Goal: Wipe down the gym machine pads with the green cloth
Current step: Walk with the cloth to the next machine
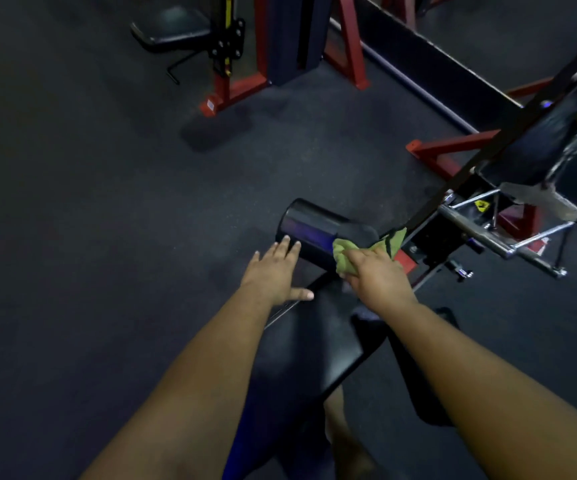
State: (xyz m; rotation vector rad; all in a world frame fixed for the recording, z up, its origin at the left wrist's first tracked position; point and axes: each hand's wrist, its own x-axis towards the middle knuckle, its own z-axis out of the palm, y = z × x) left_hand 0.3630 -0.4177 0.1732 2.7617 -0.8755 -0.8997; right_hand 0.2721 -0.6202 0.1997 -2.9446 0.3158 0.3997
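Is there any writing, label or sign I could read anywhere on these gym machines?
No readable words or numbers.
Yellow warning sticker on the machine frame by the chrome bars: a dark symbol, too blurred to make out.
White label on the red machine foot further back: too small to read.
Green cloth and roller pad: no text visible.

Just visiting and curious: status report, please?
Left hand open, fingers on roller pad. Right hand grips green cloth against the pad. Nothing in the way.
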